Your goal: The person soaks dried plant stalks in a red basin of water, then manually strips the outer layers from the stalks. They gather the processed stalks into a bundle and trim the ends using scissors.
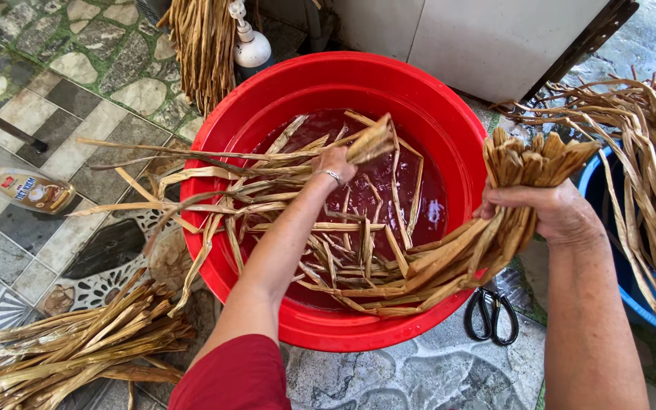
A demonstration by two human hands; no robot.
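Over the red basin [267,114] of dark red water, my left hand [333,162] closes on one folded strip [370,142]; my right hand [548,212] grips a thick bundle of dried leaf strips [521,163] at the rim. Black scissors [490,315] lie just below, another loose bundle [62,349] lower left.

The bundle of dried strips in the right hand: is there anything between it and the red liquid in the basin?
Nothing separate blocks it. The bundle in the right hand already trails over the red basin rim; only other loose strips lie across the red liquid below. The left hand holds another strip farther left.
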